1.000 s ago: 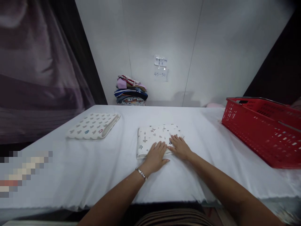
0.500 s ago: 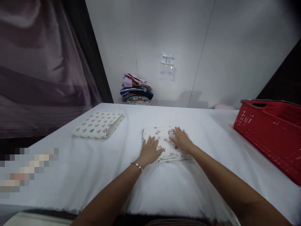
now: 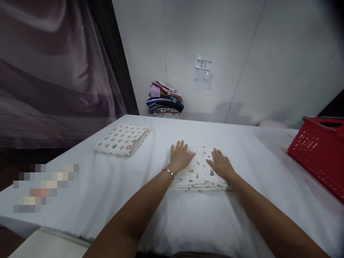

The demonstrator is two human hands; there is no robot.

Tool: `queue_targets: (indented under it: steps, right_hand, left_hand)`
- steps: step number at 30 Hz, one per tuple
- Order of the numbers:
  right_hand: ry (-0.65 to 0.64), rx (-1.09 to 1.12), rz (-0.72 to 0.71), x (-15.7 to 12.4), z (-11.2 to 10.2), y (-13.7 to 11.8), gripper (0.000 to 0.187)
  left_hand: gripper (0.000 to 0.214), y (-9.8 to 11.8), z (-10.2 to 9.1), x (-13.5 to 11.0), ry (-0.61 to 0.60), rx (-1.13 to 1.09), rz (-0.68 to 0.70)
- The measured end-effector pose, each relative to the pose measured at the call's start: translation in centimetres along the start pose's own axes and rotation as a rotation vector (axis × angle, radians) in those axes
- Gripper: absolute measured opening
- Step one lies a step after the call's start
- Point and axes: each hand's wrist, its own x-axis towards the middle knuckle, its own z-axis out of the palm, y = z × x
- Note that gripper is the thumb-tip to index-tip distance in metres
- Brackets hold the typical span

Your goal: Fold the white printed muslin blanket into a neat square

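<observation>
A folded white cloth (image 3: 200, 172) with small grey and brown printed figures lies flat on the white-covered table (image 3: 123, 200) in front of me. Its layered edges face my side. My left hand (image 3: 180, 157), with a silver bracelet at the wrist, rests on the cloth's left part, fingers spread. On the right part lies my right hand (image 3: 221, 165), palm down with its fingers stretched out. Neither hand grips anything. Farther left sits a second folded cloth (image 3: 122, 139), cream with grey printed shapes and two small coloured ones.
A red plastic basket (image 3: 317, 154) stands on the table's right side. Behind the far edge rises a stack of folded fabrics (image 3: 165, 102) against the wall. Handwritten paper notes (image 3: 202, 79) are fixed to that wall. A mauve curtain (image 3: 53, 71) hangs at the left.
My left hand has slid up and outward to the cloth's left side, and my right hand has shifted to its right side. The view has turned slightly left.
</observation>
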Motion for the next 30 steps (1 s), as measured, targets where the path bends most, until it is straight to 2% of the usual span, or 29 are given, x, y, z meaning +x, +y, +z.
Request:
queue_targets:
  steps: [3, 6, 9, 13, 15, 17, 21, 25, 27, 30]
  right_hand:
    - [-0.019, 0.004, -0.004, -0.1, 0.0, 0.2, 0.069]
    - [-0.022, -0.007, -0.006, -0.1, -0.4, 0.2, 0.068]
    - [0.006, -0.032, -0.001, 0.8, -1.4, -0.8, 0.070]
    - [0.094, -0.015, -0.167, 2.8, -2.1, -4.0, 0.074]
    - [0.024, 0.022, -0.257, 3.5, -1.5, -5.5, 0.074]
    - [-0.040, 0.048, -0.288, 3.7, -0.5, -6.3, 0.074]
    - [-0.050, 0.061, -0.300, 3.5, 0.8, -6.3, 0.074]
    - [-0.069, 0.066, -0.284, 3.5, 0.8, -6.0, 0.076]
    - [-0.073, 0.067, -0.280, 3.6, 0.8, -6.1, 0.074]
    - [-0.083, 0.075, -0.277, 3.6, 0.5, -6.5, 0.074]
  left_hand:
    - [0.073, -1.1, 1.6, 1.5, -0.026, 0.029, -0.054]
    - [0.074, -2.0, 3.1, 1.6, -0.018, 0.023, -0.057]
    - [0.073, -2.1, 3.5, 1.5, 0.010, 0.024, -0.049]
    - [0.074, -2.0, 3.5, 1.5, 0.047, 0.040, -0.047]
    - [0.073, -2.0, 3.7, 1.4, 0.054, 0.044, -0.048]
    - [0.073, -2.1, 3.8, 1.4, 0.052, 0.040, -0.048]
    - [0.071, -2.1, 3.3, 1.8, 0.042, 0.025, -0.046]
    - [0.071, -1.4, 1.3, 1.5, -0.067, -0.008, -0.089]
    - [0.072, -0.7, 0.6, 0.1, -0.063, -0.001, -0.015]
    - [0.073, 0.1, 0.7, -3.1, -0.023, 0.016, 0.184]
